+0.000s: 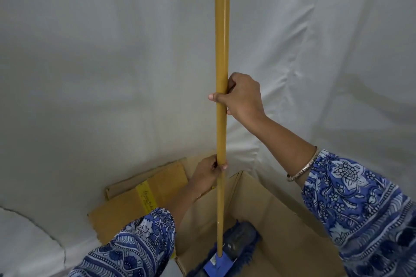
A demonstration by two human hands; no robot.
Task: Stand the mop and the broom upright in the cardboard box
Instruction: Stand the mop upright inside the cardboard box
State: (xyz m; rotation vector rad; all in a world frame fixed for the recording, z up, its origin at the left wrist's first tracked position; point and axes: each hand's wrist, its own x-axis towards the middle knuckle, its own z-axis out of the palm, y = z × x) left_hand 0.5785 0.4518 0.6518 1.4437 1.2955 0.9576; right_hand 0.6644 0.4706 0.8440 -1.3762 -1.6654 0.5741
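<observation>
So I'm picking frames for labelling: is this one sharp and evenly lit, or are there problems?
Head view: soft, even light, no glare; faint shadows on the white sheet. Wide-angle stretch at the edges. The mop handle and both hands, left hand and right hand, are sharp; the mop head in the cardboard box is slightly blurred.
</observation>
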